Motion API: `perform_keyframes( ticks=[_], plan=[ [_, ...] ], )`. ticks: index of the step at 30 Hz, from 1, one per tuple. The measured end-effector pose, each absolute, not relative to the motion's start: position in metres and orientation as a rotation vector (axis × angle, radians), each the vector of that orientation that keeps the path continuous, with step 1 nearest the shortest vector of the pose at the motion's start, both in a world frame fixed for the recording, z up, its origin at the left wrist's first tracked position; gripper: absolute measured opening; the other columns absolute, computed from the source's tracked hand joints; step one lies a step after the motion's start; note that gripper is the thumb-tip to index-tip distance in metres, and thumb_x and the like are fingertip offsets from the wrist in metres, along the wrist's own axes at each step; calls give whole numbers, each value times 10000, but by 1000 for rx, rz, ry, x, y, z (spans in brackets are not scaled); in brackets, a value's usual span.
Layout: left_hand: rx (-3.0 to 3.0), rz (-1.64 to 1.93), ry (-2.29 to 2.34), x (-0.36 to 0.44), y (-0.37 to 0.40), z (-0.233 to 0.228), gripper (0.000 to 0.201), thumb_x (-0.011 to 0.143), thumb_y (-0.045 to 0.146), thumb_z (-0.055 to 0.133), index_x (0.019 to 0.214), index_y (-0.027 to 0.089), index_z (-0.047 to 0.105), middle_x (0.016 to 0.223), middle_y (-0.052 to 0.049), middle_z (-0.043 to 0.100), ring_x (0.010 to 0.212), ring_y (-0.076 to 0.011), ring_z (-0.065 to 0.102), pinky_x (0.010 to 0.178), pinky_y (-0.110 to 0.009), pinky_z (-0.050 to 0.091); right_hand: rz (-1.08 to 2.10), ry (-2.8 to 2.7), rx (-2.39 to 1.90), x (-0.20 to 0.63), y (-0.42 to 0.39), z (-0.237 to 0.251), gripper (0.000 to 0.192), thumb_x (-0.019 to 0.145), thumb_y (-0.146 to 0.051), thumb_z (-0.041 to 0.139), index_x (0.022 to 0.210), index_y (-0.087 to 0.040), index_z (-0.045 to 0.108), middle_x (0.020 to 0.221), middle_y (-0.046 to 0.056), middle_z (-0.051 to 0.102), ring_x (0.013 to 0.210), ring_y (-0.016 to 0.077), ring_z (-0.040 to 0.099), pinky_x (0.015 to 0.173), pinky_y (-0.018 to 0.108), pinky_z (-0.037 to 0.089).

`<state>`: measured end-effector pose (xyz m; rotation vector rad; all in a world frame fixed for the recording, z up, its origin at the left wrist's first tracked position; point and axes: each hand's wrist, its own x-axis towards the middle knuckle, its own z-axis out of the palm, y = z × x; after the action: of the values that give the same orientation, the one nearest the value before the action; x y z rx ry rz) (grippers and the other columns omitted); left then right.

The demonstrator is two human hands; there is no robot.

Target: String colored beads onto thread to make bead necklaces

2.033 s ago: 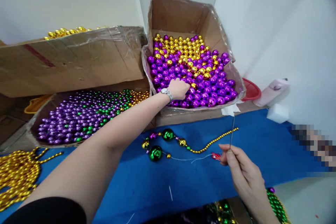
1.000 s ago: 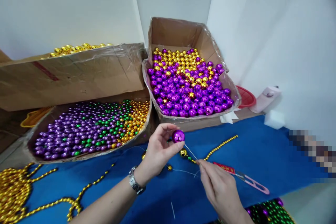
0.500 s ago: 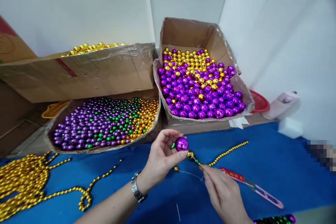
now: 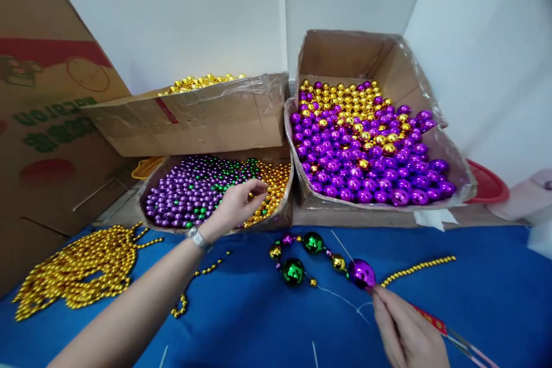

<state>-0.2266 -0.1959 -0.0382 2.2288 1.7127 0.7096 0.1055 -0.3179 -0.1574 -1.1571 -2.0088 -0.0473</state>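
Left hand (image 4: 238,202) stretched over low box of small beads (image 4: 215,187), fingers loosely curled, tips down among gold beads at box's right end; whether anything pinched there, cannot tell. Watch (image 4: 197,238) on wrist.

Right hand (image 4: 403,330) at lower right on blue cloth (image 4: 241,316), fingertips pressed together just behind large purple ball (image 4: 361,273), apparently nipping the thread or needle at the ball's right side; exact grip hidden by fingers.

Purple ball last on bead strand (image 4: 308,256): two green balls, gold and small purple beads, curving left from it. Ball touching right fingertips, well apart from left hand. Thin white thread (image 4: 340,298) trailing across cloth below strand.

Gold bead chain (image 4: 418,267) running right from ball. Red-handled tool (image 4: 448,333) beside right hand. Tall box of purple and gold balls (image 4: 366,144) behind strand. Heap of gold chain (image 4: 81,267) far left. Closed carton (image 4: 194,118) topped with gold beads behind low box.
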Motion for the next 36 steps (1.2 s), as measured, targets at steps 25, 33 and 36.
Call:
perform_keyframes(
  ticks=[25, 33, 36],
  plan=[
    [1498, 930, 1297, -228, -194, -49, 280, 846, 331, 517, 1070, 176, 585, 813, -48, 602, 663, -137, 572, 583, -243, 466, 112, -2019, -1089, 70, -317, -144, 206, 897, -129, 435, 1038, -154, 583, 808, 70, 691, 729, 177, 687, 677, 260, 567],
    [888, 934, 828, -177, -229, -51, 164, 813, 220, 621, 961, 150, 620, 759, -38, 578, 654, -109, 564, 545, -193, 458, 73, -2018, -1127, 63, -313, -135, 215, 892, -122, 436, 1037, -159, 590, 834, 74, 693, 732, 175, 676, 674, 267, 554],
    [822, 913, 810, -171, -230, -55, 146, 826, 241, 611, 937, 147, 607, 751, -45, 593, 643, -111, 575, 544, -197, 470, 70, -2020, -1147, 64, -313, -136, 218, 893, -119, 435, 1043, -159, 588, 855, 81, 692, 745, 179, 673, 677, 273, 550]
  ],
)
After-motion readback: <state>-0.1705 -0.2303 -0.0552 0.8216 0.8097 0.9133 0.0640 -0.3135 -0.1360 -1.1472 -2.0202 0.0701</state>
